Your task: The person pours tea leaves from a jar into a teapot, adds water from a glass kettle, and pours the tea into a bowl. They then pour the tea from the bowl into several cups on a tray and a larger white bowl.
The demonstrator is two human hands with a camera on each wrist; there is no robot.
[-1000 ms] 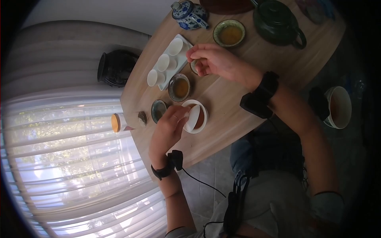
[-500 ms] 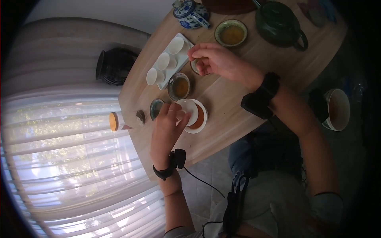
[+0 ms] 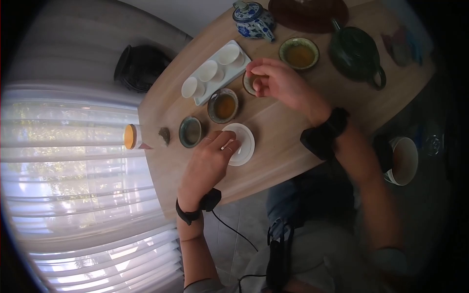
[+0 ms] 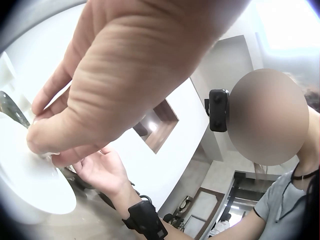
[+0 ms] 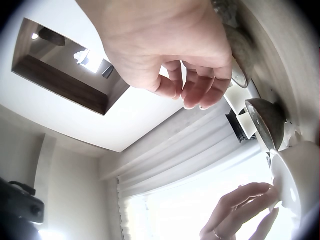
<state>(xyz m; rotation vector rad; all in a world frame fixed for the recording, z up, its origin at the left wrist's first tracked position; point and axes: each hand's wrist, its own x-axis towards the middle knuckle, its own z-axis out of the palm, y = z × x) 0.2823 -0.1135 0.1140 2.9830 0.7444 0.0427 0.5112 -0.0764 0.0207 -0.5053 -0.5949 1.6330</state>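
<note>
My left hand (image 3: 205, 163) pinches the small knob of a white lid (image 3: 244, 137), which lies over the mouth of a white lidded tea bowl (image 3: 248, 157). In the left wrist view the thumb and fingertips meet at the top of the lid (image 4: 30, 175). My right hand (image 3: 283, 85) hovers with loosely curled fingers, holding nothing, and partly covers a small bowl (image 3: 248, 85). A dark bowl of tea (image 3: 224, 106) and a teal bowl (image 3: 190, 132) sit beside the white bowl.
Several white cups (image 3: 208, 71) line a white tray (image 3: 215, 90). Farther back stand a blue-and-white teapot (image 3: 254, 22), a bowl of amber tea (image 3: 299, 53) and a green teapot (image 3: 354, 53). A jar with a yellow lid (image 3: 130, 136) stands at the window-side edge.
The lid, earlier tilted up with reddish tea showing, has come down over the white bowl. My right hand keeps its pose. The head view has shifted.
</note>
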